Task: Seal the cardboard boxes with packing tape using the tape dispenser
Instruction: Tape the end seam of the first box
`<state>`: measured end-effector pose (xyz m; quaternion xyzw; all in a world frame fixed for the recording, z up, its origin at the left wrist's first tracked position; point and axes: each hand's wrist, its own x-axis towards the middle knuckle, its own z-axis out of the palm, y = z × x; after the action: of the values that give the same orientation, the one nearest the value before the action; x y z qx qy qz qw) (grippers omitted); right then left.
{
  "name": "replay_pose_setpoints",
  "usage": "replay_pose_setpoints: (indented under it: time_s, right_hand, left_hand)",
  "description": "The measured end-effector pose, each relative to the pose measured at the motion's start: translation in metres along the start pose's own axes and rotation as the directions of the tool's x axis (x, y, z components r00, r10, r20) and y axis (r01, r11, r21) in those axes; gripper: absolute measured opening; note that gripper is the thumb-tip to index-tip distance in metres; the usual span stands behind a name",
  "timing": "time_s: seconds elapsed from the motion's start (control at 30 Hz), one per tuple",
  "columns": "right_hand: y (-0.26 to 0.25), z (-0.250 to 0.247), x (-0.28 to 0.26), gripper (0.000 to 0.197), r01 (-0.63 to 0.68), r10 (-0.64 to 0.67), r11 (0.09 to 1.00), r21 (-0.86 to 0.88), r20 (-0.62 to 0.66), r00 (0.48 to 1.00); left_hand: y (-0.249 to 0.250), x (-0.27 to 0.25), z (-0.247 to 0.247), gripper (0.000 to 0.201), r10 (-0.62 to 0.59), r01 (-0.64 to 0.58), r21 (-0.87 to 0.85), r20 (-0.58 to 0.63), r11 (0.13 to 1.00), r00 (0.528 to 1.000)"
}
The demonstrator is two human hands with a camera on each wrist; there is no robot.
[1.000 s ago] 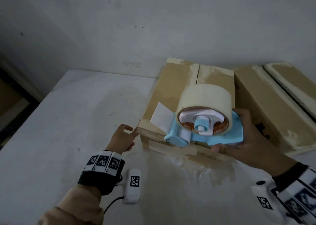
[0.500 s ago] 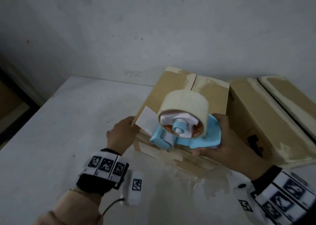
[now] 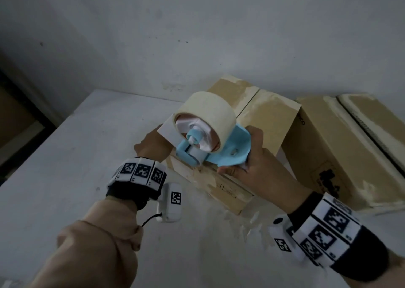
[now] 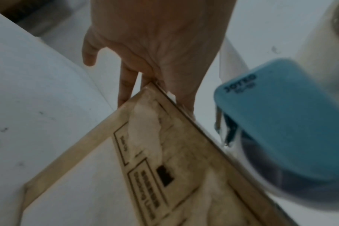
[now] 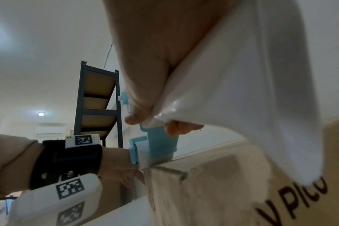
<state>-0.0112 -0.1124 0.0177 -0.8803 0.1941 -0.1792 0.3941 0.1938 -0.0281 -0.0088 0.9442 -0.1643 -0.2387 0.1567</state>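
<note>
Gripping the tape dispenser (image 3: pixel 215 154) in my right hand (image 3: pixel 256 169), left hand (image 3: pixel 153 148) flat against the box (image 3: pixel 265 121); I should press the roller firmly along the seam.

Tan sleeve (image 3: pixel 103 244), black wristbands (image 3: pixel 133 192) bearing white square-coded marker tiles (image 3: pixel 140 170), white wrist cameras (image 3: pixel 172 202).
</note>
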Motion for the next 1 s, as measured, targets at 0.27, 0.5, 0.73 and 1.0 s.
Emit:
replay_pose_setpoints:
  time_s: [0.27,0.5,0.73,1.0]
  right_hand:
    - [0.016,-0.021,-0.037,0.072,-0.075,0.079,0.993,0.089,-0.045,0.996]
    - [0.052,-0.062,-0.115,0.091,-0.145,0.176,0.97,0.196,-0.156,0.972]
    - [0.053,-0.058,-0.116,0.086,-0.042,0.081,0.98,0.194,-0.196,0.977]
    - [0.049,-0.054,-0.116,0.069,0.039,-0.002,0.987,0.154,-0.237,0.972]
  left_hand:
    - [-0.002,-0.007,-0.002,0.039,0.161,-0.16,0.036,-0.031,0.986,0.986]
    - [-0.004,-0.003,0.005,0.064,0.21,-0.21,0.001,-0.065,0.978,0.976]
    - [0.024,-0.048,0.032,0.065,0.434,-0.363,0.416,-0.088,0.834,0.896]
    - [0.027,-0.071,0.058,0.081,0.48,-0.427,0.433,-0.015,0.794,0.877]
